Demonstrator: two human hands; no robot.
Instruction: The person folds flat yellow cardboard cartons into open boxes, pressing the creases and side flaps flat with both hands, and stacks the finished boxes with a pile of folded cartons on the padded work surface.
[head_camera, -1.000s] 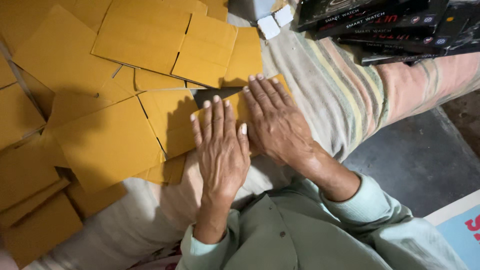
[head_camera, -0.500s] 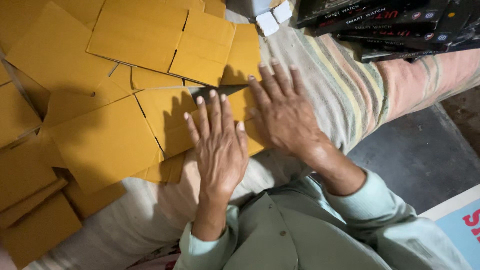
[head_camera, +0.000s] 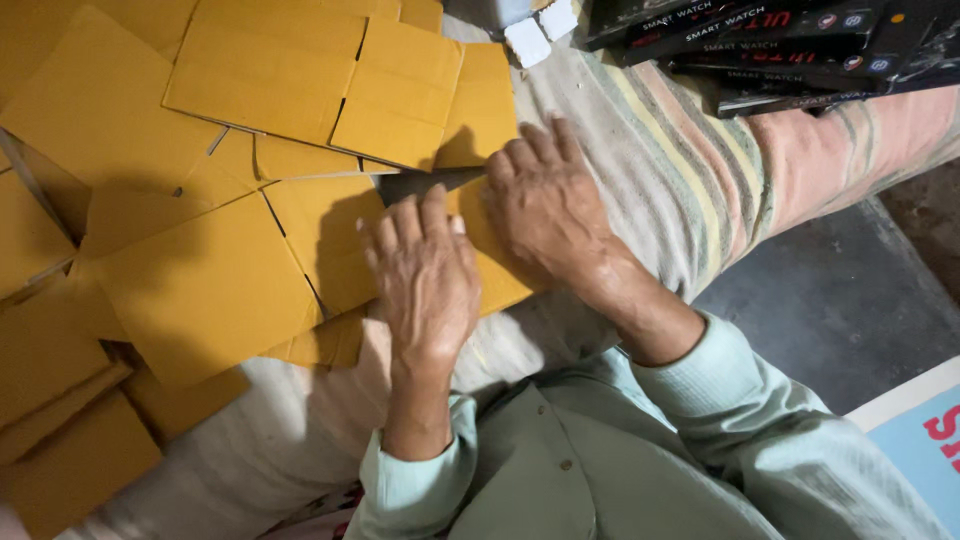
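The yellow cardboard piece (head_camera: 330, 245) under your hands lies flat on the striped cloth (head_camera: 690, 190), at the near edge of the spread of yellow card blanks (head_camera: 250, 70), with a dark flap (head_camera: 430, 183) showing just beyond your fingertips. It lies pinned rather than lifted: both of your palms face down on it, which looks like a way of pressing it flat or creasing a fold against the padded surface

Your left hand (head_camera: 425, 280) lies across the middle of the piece, fingers stretched out and close together, tips pointing toward the dark flap, gripping nothing. Your right hand (head_camera: 545, 210) sits just beside it and a little farther out, over the piece's right edge where card meets cloth; its fingers are bent at the knuckles and press down, and you cannot tell whether they pinch an edge beneath

The other blanks overlap loosely to your left and ahead. A stack of dark flat boxes (head_camera: 760, 45) rests well apart at the far right, with two small white blocks (head_camera: 540, 30) near it
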